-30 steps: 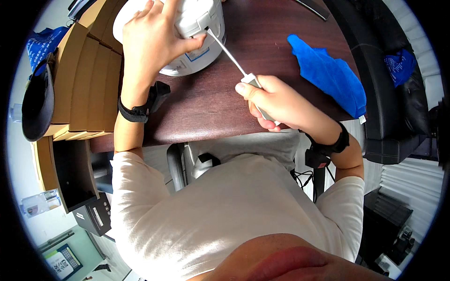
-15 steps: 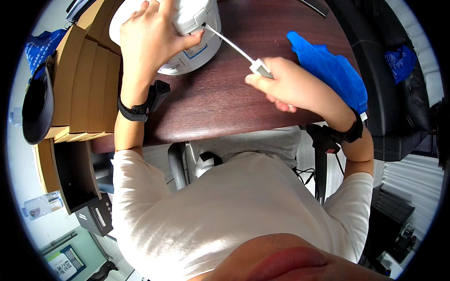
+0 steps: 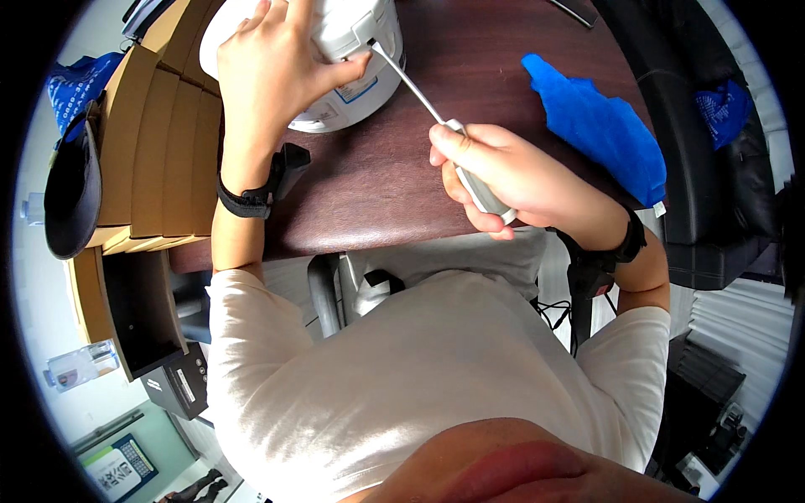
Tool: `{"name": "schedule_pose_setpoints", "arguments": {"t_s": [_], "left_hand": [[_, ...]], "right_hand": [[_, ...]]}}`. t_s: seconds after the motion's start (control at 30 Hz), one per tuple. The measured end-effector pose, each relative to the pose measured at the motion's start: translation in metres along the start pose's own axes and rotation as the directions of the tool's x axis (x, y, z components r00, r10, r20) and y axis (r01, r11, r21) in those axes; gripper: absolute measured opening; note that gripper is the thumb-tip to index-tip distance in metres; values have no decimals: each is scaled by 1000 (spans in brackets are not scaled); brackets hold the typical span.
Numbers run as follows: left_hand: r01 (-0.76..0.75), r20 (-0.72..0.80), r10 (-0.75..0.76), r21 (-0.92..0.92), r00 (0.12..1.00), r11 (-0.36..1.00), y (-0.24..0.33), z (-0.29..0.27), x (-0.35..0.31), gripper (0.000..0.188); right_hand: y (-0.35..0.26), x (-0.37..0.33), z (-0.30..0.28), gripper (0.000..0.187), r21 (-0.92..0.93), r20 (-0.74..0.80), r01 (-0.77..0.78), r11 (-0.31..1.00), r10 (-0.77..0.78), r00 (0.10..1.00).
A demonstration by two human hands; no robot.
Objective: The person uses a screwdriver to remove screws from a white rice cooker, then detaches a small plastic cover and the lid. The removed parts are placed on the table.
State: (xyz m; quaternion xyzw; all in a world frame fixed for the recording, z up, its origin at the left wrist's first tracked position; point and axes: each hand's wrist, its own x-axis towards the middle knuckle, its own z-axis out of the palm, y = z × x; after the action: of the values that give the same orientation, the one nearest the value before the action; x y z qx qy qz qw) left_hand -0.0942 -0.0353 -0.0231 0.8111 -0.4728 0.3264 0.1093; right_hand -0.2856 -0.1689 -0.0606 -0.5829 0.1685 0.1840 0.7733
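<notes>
At the upper left of the table [image 3: 369, 218] stands a white, rounded plastic appliance [image 3: 369, 96], cut off by the top of the view. My left hand [image 3: 272, 67] grips its side, thumb stretched toward a small dark opening and fingers bent over the body. My right hand [image 3: 503, 168] is closed round the grey and white handle of a screwdriver [image 3: 413, 86]. The long metal shaft slants up to the left, and its tip is at the dark opening, just above my left thumb. How deep the tip sits cannot be made out.
A crumpled blue cloth [image 3: 599, 130] lies right of my right hand. Cardboard boxes [image 3: 155, 151] stand along the left, with a dark cap [image 3: 74, 189] hung on them. A thin dark object [image 3: 573, 12] rests at the far edge. Beyond the table is a black sofa [image 3: 696, 193].
My right hand has turned and dropped slightly, so more of the screwdriver's handle shows and the shaft is steeper. My left hand stays on the appliance. The whole view has shifted slightly.
</notes>
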Motion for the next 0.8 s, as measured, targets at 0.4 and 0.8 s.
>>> {"name": "schedule_pose_setpoints", "arguments": {"t_s": [0.4, 0.8], "left_hand": [[-114, -171, 137, 136, 976, 984, -11, 17, -2, 89], [-20, -56, 24, 81, 998, 997, -8, 6, 0, 100]], "right_hand": [[1, 14, 2, 40, -329, -114, 72, 941, -115, 987], [-9, 20, -5, 45, -624, -196, -5, 782, -150, 969]]}}
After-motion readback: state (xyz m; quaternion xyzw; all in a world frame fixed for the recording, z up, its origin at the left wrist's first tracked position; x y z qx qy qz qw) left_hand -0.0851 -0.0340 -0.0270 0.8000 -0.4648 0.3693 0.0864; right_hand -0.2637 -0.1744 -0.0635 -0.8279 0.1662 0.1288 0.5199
